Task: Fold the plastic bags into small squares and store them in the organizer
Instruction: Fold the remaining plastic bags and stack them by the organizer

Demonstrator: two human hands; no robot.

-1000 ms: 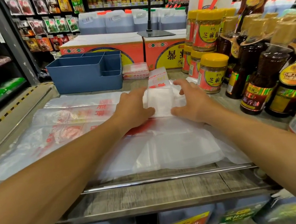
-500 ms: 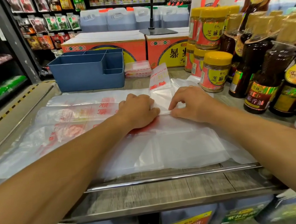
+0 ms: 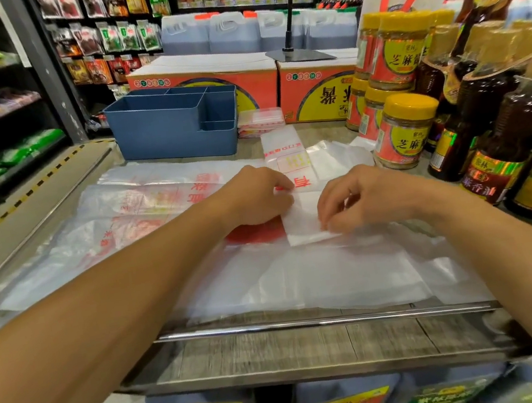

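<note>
White plastic bag, folded into a narrow strip, lies mid-tabletop on the spread-out bags. Your left hand presses its left side with curled fingers, your right hand pinches its near right edge. Blue organizer sits by the far edge.

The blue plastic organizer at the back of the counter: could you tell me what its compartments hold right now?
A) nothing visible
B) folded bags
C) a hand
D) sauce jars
A: the blue plastic organizer shows only bare blue inner walls, while both hands work on the narrow folded white plastic bag nearer the camera.
</note>
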